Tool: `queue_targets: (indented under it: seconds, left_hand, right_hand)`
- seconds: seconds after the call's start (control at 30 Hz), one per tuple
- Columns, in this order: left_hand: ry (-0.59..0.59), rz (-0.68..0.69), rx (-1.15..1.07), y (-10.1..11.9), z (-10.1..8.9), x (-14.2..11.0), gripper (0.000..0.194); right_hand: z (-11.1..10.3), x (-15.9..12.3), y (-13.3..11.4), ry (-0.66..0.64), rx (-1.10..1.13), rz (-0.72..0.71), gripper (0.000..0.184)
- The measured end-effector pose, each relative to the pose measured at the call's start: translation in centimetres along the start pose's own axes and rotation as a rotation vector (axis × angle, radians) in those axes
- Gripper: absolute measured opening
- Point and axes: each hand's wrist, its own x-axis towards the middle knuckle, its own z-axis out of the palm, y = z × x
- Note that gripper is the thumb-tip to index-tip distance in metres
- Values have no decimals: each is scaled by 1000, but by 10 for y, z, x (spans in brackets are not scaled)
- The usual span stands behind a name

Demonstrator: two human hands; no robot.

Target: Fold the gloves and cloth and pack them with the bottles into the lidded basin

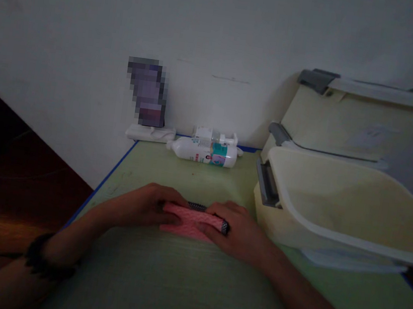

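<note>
from here, the left hand (154, 204) and right hand (239, 231) grip opposite ends of the folded pink cloth (191, 216), over the green table (174, 282). the cloth is probably light, soft and unbreakable; hold both ends, thumbs on the near face.

Two hands (238, 229) are here, with one pink textured piece (188, 217) between them. Beyond the hands there are two bottles (194, 151), one white block (148, 133) and one blurred dark object (148, 91). To their right stands one cream box (285, 218).
</note>
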Motion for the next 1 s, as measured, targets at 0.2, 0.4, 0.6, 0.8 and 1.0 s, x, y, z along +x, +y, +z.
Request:
queue_targets:
  seconds: [0.2, 0.4, 0.6, 0.8, 1.0]
  left_hand:
    - [-12, -46, 64, 0, 3, 1, 26]
    - [64, -93, 101, -4, 8, 5, 28]
    - [220, -37, 248, -7, 13, 6, 19]
    - [238, 275, 545, 5, 18, 4, 18]
    - [111, 157, 439, 2, 19, 8, 16]
  right_hand:
    - [0, -1, -1, 2, 63, 72, 14]
    - [2, 4, 5, 89, 70, 79, 9]
    - [4, 4, 0, 111, -16, 32, 11]
    - [4, 4, -10, 70, -425, -64, 9]
    - [-8, 0, -16, -139, -353, 0, 18]
